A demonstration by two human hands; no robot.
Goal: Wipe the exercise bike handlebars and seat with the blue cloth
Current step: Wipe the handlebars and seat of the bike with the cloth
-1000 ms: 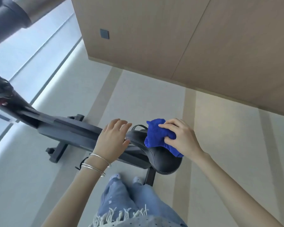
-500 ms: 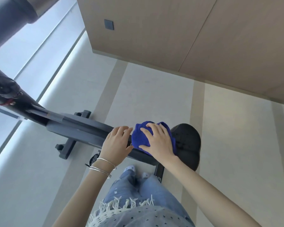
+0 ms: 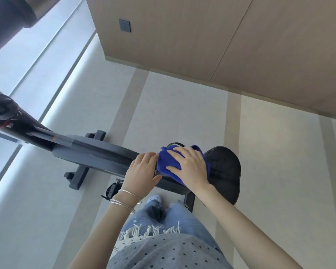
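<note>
Palm down, fingers (image 3: 177, 152) spread straight, my right hand (image 3: 190, 167) presses the crumpled blue cloth (image 3: 167, 162) onto the front of the black padded bike seat (image 3: 225, 167). My left hand (image 3: 142, 171) curls round the seat's narrow nose — gripping it, just beside the cloth.

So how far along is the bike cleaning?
Done: nothing can be confirmed; wiped parts look no different. In hand: the right hand presses the blue cloth on the narrow front of the seat while the left hand grips its nose. Left: the seat's wide rear lies uncovered, and the handlebars are out of clear view.
</note>
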